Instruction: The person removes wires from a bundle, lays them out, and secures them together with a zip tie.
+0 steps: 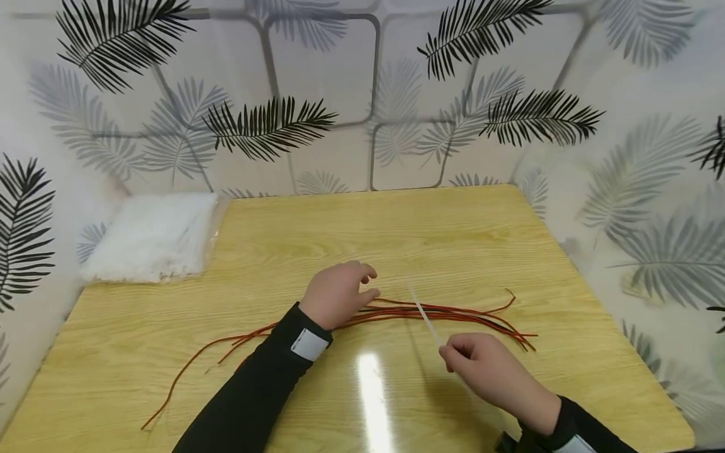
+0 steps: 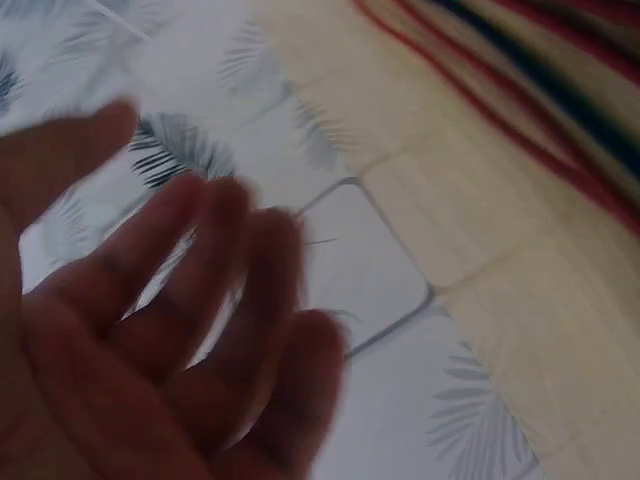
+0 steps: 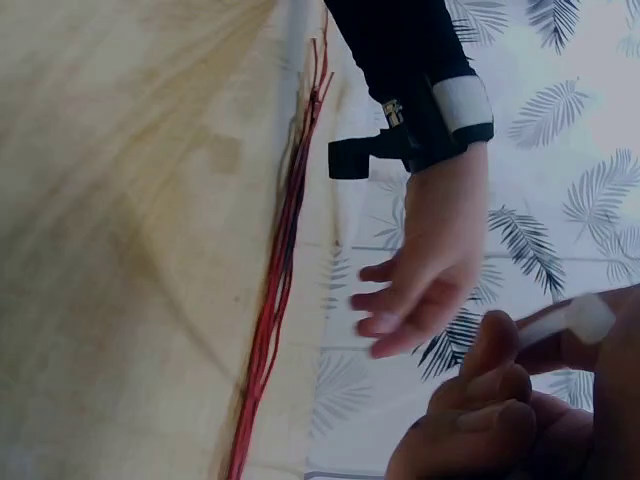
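Note:
A bundle of thin red and dark wires (image 1: 459,314) lies loosely across the wooden table, ends spread at both sides. My right hand (image 1: 493,374) pinches a white cable tie (image 1: 423,313) between thumb and fingers, its thin strip slanting up and left across the wires in the head view. The tie's square head (image 3: 590,318) shows in the right wrist view. Over the bundle's middle is my left hand (image 1: 337,292), holding nothing. Its fingers (image 2: 275,260) are relaxed and slightly bent in the left wrist view, apart from the wires.
A clear plastic bag (image 1: 153,236) with white contents lies at the table's back left corner. One wire end (image 1: 181,371) reaches far toward the front left of the wooden table (image 1: 362,233). A leaf-patterned sheet (image 1: 328,82) hangs behind it.

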A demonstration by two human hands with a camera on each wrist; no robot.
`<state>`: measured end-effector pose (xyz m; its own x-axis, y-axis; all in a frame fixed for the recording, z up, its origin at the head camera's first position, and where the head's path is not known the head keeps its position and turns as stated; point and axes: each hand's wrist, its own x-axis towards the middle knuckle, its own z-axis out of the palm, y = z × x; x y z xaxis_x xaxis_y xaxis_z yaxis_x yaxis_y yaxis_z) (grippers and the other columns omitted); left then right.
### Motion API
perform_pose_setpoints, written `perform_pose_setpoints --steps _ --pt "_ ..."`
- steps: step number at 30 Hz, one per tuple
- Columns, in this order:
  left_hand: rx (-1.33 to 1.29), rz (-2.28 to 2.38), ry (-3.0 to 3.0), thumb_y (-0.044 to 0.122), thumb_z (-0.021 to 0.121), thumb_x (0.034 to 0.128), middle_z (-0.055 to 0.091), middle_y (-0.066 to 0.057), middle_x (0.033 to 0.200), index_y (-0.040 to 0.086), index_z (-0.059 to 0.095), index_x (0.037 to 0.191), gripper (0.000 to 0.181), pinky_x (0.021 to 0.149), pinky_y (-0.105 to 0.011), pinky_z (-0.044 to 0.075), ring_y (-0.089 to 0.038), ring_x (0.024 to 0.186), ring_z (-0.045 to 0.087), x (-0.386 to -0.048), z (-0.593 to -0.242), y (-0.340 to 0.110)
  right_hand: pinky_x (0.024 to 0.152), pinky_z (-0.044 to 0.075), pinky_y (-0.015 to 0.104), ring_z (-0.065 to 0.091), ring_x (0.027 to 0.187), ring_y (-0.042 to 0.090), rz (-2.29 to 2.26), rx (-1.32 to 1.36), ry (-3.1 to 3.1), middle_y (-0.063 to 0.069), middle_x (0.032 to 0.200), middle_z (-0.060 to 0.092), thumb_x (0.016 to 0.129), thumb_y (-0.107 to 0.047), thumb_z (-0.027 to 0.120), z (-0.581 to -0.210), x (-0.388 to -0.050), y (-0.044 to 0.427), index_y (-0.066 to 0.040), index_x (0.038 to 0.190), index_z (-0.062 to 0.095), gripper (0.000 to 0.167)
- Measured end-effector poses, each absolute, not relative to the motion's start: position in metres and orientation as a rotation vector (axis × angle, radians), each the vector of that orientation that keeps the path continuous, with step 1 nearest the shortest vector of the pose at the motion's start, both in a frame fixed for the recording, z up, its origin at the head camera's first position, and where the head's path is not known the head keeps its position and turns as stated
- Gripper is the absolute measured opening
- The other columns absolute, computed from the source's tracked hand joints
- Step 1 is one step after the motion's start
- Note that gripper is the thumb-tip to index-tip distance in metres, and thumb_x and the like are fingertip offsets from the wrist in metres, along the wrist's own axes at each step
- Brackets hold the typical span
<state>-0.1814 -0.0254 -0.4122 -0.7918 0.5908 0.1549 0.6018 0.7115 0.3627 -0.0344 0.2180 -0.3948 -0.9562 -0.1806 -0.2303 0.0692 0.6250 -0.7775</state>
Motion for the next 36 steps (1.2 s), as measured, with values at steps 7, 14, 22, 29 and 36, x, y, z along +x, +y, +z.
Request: perform_pose_setpoints --steps 7,14,22,29,36 --pt "-1.122 -0.299 -3.013 0.046 0.078 0.0857 0.069 -0.002 0.116 0.020 0.070 0.125 0.048 0.078 -0.038 0.056 -0.023 0.098 0.067 -0.181 -0.433 -0.010 0.046 0.033 0.025 0.031 0.044 0.007 -1.227 -0.117 2.350 -0.006 0.054 0.040 0.103 -0.025 0.055 -0.403 -0.014 0.221 -0.008 0.066 0.057 0.042" --pt "-1.132 -0.132 -3.036 0.044 0.077 0.0865 0.067 -0.001 0.114 0.023 0.070 0.126 0.045 0.084 -0.042 0.053 -0.025 0.100 0.064 -0.177 -0.436 0.004 0.052 0.038 0.026 0.037 0.045 0.008 -1.192 -0.167 2.331 -0.005 0.052 0.043 0.104 -0.025 0.053 -0.416 -0.018 0.214 -0.008 0.061 0.052 0.045" --pt "-1.157 -0.151 -2.978 0.034 0.079 0.0870 0.069 0.002 0.087 0.021 0.076 0.092 0.014 0.066 -0.034 0.052 -0.019 0.078 0.066 -0.176 -0.442 0.009 0.054 0.039 0.026 0.042 0.046 0.012 -1.071 -0.162 2.434 -0.005 0.050 0.044 0.101 -0.020 0.053 -0.425 -0.041 0.200 -0.012 0.059 0.055 0.042" --pt "-1.136 -0.232 -2.983 0.022 0.075 0.0881 0.063 0.004 0.074 0.019 0.070 0.078 0.012 0.054 -0.030 0.045 -0.013 0.063 0.059 -0.178 -0.443 0.007 0.049 0.030 0.025 0.037 0.045 0.012 -0.854 -0.124 2.640 -0.006 0.051 0.040 0.098 -0.022 0.057 -0.429 -0.055 0.191 -0.017 0.058 0.051 0.041" --pt "-1.126 -0.250 -2.996 0.014 0.071 0.0877 0.063 0.002 0.074 0.017 0.068 0.078 0.010 0.052 -0.030 0.044 -0.013 0.061 0.057 -0.177 -0.441 0.008 0.051 0.026 0.025 0.037 0.049 0.011 -0.621 -0.112 2.755 -0.006 0.055 0.039 0.097 -0.024 0.061 -0.435 -0.066 0.184 -0.019 0.065 0.055 0.034"
